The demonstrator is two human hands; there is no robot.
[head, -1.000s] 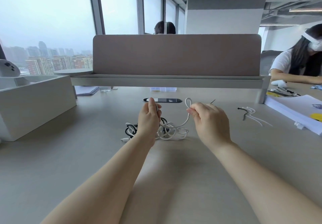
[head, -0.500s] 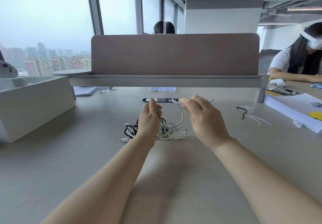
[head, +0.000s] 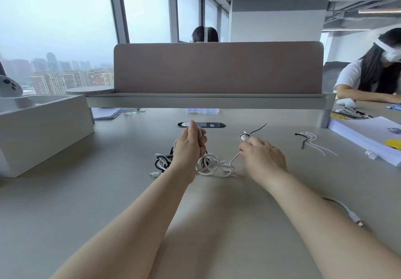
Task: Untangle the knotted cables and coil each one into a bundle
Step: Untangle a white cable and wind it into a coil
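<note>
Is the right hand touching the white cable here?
Touching. The head view shows the white cable rising from the tangle straight into the pinched fingertips of the right hand.

Left grip curled, right grip pinching

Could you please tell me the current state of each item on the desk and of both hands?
Cable tangle: knotted, white and black strands together.
Left hand: gripping part of the tangle.
Right hand: pinching one white strand of it.
Small white bundle: coiled, black-tied.
Spare cable ties: lying loose.
</note>
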